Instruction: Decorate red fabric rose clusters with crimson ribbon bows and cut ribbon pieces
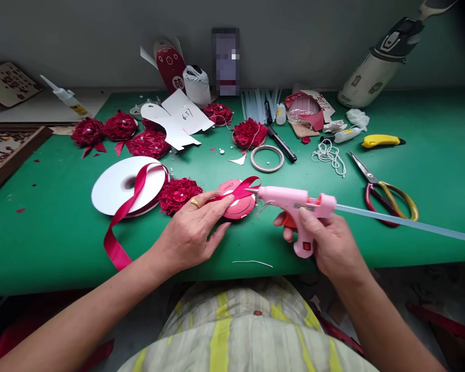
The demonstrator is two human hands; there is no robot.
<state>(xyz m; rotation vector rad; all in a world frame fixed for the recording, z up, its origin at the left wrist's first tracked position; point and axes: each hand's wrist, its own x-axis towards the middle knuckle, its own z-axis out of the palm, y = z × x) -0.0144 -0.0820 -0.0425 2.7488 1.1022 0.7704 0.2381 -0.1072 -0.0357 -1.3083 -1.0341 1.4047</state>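
The left hand has its thumb and fingers drawn nearly together, pressing a crossed red ribbon onto a round pink disc that lies under its fingertips. The right hand is wrapped around the grip of a pink hot glue gun, fingers curled at the orange trigger. The nozzle points left at the ribbon's loop; whether it touches is hard to tell. Both forearms reach in from the near side, the left palm tipped downward, the right wrist raised off the table.

Nearer than the fingers, the front edge of the green table has bare surface with one thin white string. Left of the left fingers sit a dark red fabric flower and a white ribbon spool. Beyond them are a tape roll and a black marker; scissors lie right of the gun, beneath its glue stick.
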